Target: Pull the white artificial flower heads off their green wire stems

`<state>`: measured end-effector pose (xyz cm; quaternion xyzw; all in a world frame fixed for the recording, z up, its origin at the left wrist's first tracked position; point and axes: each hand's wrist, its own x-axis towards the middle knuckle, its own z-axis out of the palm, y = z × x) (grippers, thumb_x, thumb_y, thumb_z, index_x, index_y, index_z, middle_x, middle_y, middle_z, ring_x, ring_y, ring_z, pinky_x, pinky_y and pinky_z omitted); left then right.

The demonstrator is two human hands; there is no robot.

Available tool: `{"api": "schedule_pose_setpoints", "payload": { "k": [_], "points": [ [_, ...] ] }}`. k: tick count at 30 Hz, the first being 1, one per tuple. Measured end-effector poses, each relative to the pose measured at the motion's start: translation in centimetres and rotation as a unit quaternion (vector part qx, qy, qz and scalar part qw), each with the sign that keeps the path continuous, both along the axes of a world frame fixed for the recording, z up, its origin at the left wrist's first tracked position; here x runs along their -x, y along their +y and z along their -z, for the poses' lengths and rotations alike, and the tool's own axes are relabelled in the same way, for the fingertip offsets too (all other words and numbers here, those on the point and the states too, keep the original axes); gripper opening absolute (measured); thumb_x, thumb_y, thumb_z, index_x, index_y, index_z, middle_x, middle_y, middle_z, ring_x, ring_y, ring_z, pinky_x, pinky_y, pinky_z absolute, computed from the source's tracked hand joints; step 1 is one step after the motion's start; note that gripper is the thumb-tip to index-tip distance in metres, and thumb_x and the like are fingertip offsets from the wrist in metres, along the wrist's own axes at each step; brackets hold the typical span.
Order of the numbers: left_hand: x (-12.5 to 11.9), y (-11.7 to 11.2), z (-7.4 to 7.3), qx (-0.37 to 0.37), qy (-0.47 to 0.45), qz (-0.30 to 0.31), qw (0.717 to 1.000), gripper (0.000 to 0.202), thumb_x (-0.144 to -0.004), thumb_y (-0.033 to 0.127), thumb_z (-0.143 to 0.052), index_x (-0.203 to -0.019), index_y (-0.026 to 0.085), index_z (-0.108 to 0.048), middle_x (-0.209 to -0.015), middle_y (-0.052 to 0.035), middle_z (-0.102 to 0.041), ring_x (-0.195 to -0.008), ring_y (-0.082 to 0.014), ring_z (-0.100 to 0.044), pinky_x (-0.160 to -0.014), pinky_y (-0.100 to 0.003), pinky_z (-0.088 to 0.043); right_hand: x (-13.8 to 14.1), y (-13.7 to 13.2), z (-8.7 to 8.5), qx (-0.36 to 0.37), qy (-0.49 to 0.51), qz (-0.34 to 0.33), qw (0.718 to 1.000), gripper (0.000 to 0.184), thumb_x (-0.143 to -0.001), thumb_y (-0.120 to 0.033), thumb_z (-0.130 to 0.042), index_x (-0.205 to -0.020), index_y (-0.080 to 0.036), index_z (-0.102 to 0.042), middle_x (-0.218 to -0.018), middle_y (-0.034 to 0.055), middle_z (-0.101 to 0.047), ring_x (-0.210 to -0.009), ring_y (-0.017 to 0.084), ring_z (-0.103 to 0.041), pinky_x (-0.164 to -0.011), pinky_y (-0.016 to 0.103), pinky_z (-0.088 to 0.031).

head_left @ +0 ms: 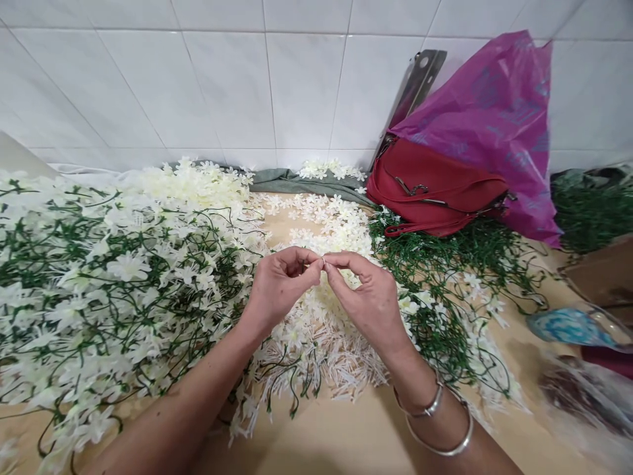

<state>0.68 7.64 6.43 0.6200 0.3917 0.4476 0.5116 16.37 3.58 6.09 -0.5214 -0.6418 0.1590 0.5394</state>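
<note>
Head view: left hand (279,284) and right hand (370,290) pinch a white bit (324,261) front-left of the bag (435,185); stemmed flowers (128,267) farther left seem done; blossoms (346,221) beside it and stems (438,330) before it seem unused.

Hand count is two: one left hand (281,287) and one right hand (370,297). One small white piece (324,262) is visible between the fingertips. Bangles (452,452) total two. Bag count is three: one red handbag (440,181), one purple plastic bag (499,105) and one clear plastic bag (593,399). White flowers (128,266), green stems (445,336) and white sticks (341,369) each number several dozen or more; overlap prevents an exact count.
</note>
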Motion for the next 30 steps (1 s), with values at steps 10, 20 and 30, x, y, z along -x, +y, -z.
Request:
{"api": "schedule_pose_setpoints", "payload": {
  "k": [10,20,30],
  "points": [
    [0.18,0.27,0.3,0.012,-0.007,0.015,1.0,0.022,-0.088,0.037,-0.073,-0.085,0.015,-0.074,-0.065,-0.0008,-0.064,-0.059,-0.0112,-0.053,-0.055,-0.022,-0.04,0.25,0.0,-0.06,0.0,0.008,-0.006,1.0,0.011,-0.09,-0.015,-0.066,-0.094,-0.021,-0.075,-0.094,0.003,-0.079,-0.09,0.017,-0.074,-0.09,0.033,-0.057],
    [0.14,0.27,-0.02,0.028,-0.011,0.013,0.999,0.024,-0.086,0.038,-0.074,-0.084,0.015,-0.074,-0.066,-0.0009,-0.064,-0.059,-0.0106,-0.052,-0.055,-0.022,-0.039,0.39,0.02,0.21,-0.001,0.009,-0.005,1.0,0.014,-0.091,-0.016,-0.063,-0.094,-0.023,-0.075,-0.094,0.0032,-0.079,-0.09,0.018,-0.074,-0.089,0.035,-0.057],
    [-0.13,0.2,-0.52,0.052,-0.021,0.01,0.998,0.023,-0.083,0.036,-0.075,-0.082,0.013,-0.072,-0.065,0.0,-0.063,-0.059,-0.0099,-0.052,-0.056,-0.021,-0.04,0.43,0.16,0.66,-0.015,-0.001,-0.009,1.0,0.015,-0.092,-0.017,-0.063,-0.098,-0.024,-0.075,-0.097,0.0036,-0.08,-0.092,0.02,-0.074,-0.092,0.038,-0.057]
  ]
}}
